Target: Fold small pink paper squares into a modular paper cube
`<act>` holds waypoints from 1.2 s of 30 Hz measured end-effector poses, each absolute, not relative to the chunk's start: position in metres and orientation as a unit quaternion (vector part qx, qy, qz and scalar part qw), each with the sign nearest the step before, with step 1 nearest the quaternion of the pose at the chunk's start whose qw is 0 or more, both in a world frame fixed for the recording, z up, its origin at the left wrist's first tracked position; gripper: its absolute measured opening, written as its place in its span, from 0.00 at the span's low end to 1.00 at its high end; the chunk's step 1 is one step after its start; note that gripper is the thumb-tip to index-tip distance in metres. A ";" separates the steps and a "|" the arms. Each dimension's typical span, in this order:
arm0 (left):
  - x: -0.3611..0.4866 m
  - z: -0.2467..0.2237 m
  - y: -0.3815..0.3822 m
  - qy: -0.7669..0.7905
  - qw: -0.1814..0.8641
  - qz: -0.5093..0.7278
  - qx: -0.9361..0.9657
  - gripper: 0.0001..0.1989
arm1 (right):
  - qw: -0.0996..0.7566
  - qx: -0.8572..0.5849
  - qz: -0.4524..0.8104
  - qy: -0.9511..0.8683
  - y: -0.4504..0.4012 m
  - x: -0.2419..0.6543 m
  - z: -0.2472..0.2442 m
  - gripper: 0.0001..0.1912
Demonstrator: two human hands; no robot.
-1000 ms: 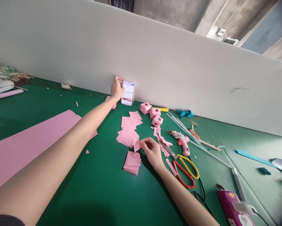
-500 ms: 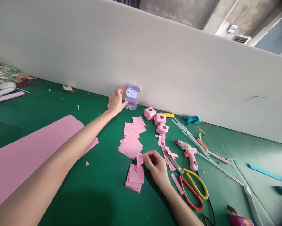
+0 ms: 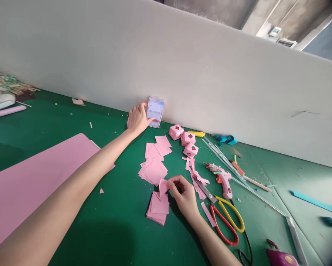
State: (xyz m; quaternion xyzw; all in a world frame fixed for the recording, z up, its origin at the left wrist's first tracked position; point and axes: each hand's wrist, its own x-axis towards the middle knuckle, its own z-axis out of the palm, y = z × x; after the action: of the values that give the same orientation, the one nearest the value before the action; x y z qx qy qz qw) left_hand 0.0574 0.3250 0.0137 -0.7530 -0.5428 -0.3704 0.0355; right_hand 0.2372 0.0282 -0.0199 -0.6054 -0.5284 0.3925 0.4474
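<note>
A phone point(image 3: 155, 112) leans upright against the pale partition, its screen lit. My left hand point(image 3: 138, 117) is at its left side, fingers apart, with the thumb over the lower screen. Between thumb and forefinger, my right hand point(image 3: 184, 194) pinches a small pink paper piece point(image 3: 163, 187). Just below that piece lies a stack of pink paper squares point(image 3: 158, 208), and more loose pink squares point(image 3: 154, 170) spread above it. Three folded pink paper shapes point(image 3: 188, 139) sit right of the phone's base.
Red-and-yellow scissors point(image 3: 224, 218) rest on pink scraps point(image 3: 199, 181) beside my right hand. A pink glue gun point(image 3: 223, 179) and clear sticks lie further right. A large pink sheet point(image 3: 44, 177) covers the left of the green table point(image 3: 99, 229). Sticks are heaped far left.
My left thumb has moved slightly right and up over the phone, and the screen now looks lighter. The whole view has shifted a little. My right hand keeps its pinch.
</note>
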 end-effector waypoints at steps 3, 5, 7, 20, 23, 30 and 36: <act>0.048 0.015 0.307 -0.536 0.035 -0.377 -0.755 0.31 | 0.451 -0.602 0.377 -0.540 0.030 0.237 -0.022 0.15; 0.043 0.014 0.287 -0.517 0.025 -0.374 -0.769 0.27 | 0.459 -0.598 0.366 -0.546 0.030 0.237 -0.025 0.16; 0.039 0.012 0.261 -0.490 0.007 -0.384 -0.783 0.23 | 0.472 -0.594 0.351 -0.548 0.030 0.237 -0.027 0.16; 0.028 0.002 0.052 -0.313 -0.208 -0.374 -0.848 0.12 | 0.470 -0.631 0.178 -0.591 0.022 0.238 -0.028 0.14; 0.025 -0.006 0.038 -0.310 -0.249 -0.333 -0.855 0.23 | 0.453 -0.621 0.164 -0.618 0.023 0.238 -0.028 0.14; 0.022 -0.023 0.032 -0.308 -0.272 -0.369 -0.834 0.19 | 0.458 -0.626 0.144 -0.614 0.022 0.239 -0.032 0.14; 0.017 -0.021 0.032 -0.336 -0.261 -0.440 -0.791 0.09 | 0.515 -0.610 0.135 -0.587 0.022 0.240 -0.031 0.16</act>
State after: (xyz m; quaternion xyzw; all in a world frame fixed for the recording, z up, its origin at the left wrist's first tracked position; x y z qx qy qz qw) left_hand 0.0166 0.0321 -0.0207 -0.7912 -0.3355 -0.4399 -0.2606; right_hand 0.2399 0.0216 -0.0314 -0.6104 -0.5866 0.1351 0.5149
